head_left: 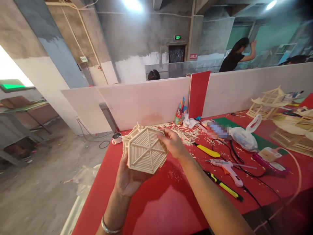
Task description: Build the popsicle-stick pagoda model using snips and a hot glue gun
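I hold a hexagonal model made of pale wooden sticks (pixel 146 150) up above the red table (pixel 151 202). My left hand (pixel 128 179) cups it from below, fingers wrapped round its lower left edge. My right hand (pixel 172 142) grips its upper right edge with thumb and fingers. The flat six-sided face with ribs from the centre is turned toward me.
On the table lie a yellow-handled cutter (pixel 207 150), a white glue gun (pixel 228 167) with black cord, a yellow-black tool (pixel 223 186), a plastic bag (pixel 243 137), loose sticks (pixel 183 132), a pen cup (pixel 179 117). Other stick models (pixel 269 102) stand at right. A white partition (pixel 151 101) runs behind; a person stands beyond it.
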`<action>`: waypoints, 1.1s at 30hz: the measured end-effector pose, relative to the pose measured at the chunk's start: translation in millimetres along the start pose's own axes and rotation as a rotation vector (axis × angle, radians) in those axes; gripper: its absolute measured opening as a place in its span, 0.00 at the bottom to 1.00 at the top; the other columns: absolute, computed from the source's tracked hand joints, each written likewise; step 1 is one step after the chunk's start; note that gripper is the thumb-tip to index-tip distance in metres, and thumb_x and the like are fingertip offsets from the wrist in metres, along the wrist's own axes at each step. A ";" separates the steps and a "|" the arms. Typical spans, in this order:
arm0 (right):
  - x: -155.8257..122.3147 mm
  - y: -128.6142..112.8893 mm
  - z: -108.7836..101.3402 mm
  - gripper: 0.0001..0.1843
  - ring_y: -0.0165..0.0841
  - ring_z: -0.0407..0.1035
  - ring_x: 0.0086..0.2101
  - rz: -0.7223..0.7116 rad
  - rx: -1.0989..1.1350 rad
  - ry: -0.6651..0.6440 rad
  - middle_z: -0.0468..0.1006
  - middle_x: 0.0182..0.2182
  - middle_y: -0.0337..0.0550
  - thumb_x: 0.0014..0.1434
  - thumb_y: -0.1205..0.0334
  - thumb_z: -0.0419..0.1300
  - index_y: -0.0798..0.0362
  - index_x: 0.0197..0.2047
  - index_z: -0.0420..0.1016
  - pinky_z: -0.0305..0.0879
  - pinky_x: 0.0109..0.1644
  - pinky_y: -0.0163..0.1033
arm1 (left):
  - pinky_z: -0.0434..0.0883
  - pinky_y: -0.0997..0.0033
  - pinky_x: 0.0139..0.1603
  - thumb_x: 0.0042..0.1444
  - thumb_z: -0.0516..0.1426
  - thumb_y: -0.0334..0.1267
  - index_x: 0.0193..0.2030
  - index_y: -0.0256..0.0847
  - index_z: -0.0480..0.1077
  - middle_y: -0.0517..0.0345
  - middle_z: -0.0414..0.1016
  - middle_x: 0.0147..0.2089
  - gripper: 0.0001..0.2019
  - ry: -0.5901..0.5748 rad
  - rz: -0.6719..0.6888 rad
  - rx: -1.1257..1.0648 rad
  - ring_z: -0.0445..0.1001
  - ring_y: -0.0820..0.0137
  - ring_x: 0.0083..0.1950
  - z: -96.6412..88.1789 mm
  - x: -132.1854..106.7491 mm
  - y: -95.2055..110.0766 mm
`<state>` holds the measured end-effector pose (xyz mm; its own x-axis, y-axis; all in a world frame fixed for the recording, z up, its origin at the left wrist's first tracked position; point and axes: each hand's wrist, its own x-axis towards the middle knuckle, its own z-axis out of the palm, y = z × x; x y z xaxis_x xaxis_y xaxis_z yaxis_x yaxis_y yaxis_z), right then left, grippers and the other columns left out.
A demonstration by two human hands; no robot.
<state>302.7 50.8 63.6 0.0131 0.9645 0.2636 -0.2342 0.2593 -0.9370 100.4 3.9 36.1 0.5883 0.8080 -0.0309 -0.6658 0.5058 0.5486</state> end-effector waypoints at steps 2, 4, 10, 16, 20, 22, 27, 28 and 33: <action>1.0 5.2 5.9 0.18 0.33 0.70 0.34 0.019 0.051 0.107 0.79 0.32 0.39 0.51 0.46 0.67 0.53 0.36 0.78 0.65 0.38 0.36 | 0.64 0.41 0.63 0.63 0.49 0.58 0.57 0.46 0.73 0.49 0.76 0.58 0.25 -0.035 0.037 -0.052 0.73 0.52 0.58 1.9 1.0 -4.6; 0.2 10.8 11.7 0.19 0.34 0.71 0.34 0.022 0.085 0.195 0.79 0.32 0.40 0.50 0.45 0.67 0.53 0.36 0.77 0.65 0.40 0.37 | 0.63 0.44 0.65 0.62 0.51 0.58 0.57 0.48 0.73 0.50 0.76 0.58 0.24 -0.069 0.120 -0.097 0.71 0.52 0.61 0.3 1.8 -12.0; -10.7 23.6 26.9 0.19 0.34 0.70 0.30 0.049 0.192 0.307 0.77 0.27 0.37 0.49 0.43 0.64 0.51 0.34 0.74 0.65 0.37 0.38 | 0.64 0.47 0.66 0.64 0.51 0.56 0.60 0.52 0.71 0.54 0.77 0.58 0.23 -0.106 0.241 -0.176 0.70 0.54 0.63 -18.8 1.5 -23.5; -16.1 19.1 33.5 0.19 0.33 0.70 0.31 0.029 0.219 0.309 0.77 0.29 0.38 0.51 0.44 0.64 0.51 0.35 0.75 0.65 0.37 0.37 | 0.75 0.51 0.55 0.66 0.51 0.45 0.56 0.49 0.74 0.53 0.80 0.54 0.16 -0.038 0.208 -0.190 0.77 0.54 0.56 -36.7 1.1 -10.1; -25.2 16.5 32.3 0.19 0.33 0.70 0.34 0.010 0.167 0.271 0.78 0.32 0.39 0.54 0.43 0.63 0.51 0.36 0.76 0.65 0.39 0.36 | 0.79 0.57 0.48 0.65 0.53 0.45 0.51 0.48 0.77 0.53 0.81 0.51 0.14 -0.025 0.212 -0.201 0.80 0.55 0.51 -36.5 -1.4 -8.2; -31.6 15.3 22.6 0.20 0.34 0.72 0.37 -0.012 0.100 0.199 0.80 0.35 0.40 0.57 0.42 0.61 0.50 0.39 0.76 0.67 0.42 0.37 | 0.80 0.57 0.47 0.66 0.52 0.45 0.51 0.47 0.77 0.53 0.81 0.50 0.15 -0.042 0.209 -0.189 0.80 0.55 0.50 -35.4 -4.1 -7.9; -30.3 11.1 -60.5 0.27 0.35 0.74 0.47 0.074 -0.603 -0.020 0.80 0.48 0.44 0.69 0.42 0.42 0.46 0.61 0.67 0.68 0.51 0.40 | 0.77 0.51 0.53 0.66 0.51 0.46 0.52 0.48 0.77 0.52 0.80 0.54 0.16 -0.123 0.200 -0.139 0.78 0.53 0.54 -32.7 -14.2 -4.4; -25.8 11.2 -84.6 0.26 0.33 0.74 0.49 0.173 -0.942 -0.011 0.80 0.49 0.42 0.69 0.43 0.41 0.42 0.62 0.66 0.68 0.51 0.39 | 0.75 0.51 0.55 0.66 0.51 0.46 0.53 0.48 0.77 0.52 0.79 0.54 0.16 -0.129 0.200 -0.130 0.77 0.53 0.55 -32.2 -16.5 -4.0; -7.3 20.9 -182.1 0.18 0.51 0.73 0.50 0.483 -1.400 0.038 0.80 0.44 0.59 0.55 0.57 0.66 0.56 0.47 0.77 0.66 0.51 0.52 | 0.77 0.56 0.53 0.66 0.52 0.44 0.53 0.48 0.76 0.52 0.82 0.50 0.15 0.000 0.178 -0.134 0.79 0.56 0.52 -30.5 -26.5 -4.7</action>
<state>474.7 58.1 0.3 0.2386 0.9641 -0.1161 0.8818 -0.2652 -0.3899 74.0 -10.7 8.9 0.4565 0.8879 0.0567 -0.8139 0.3911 0.4296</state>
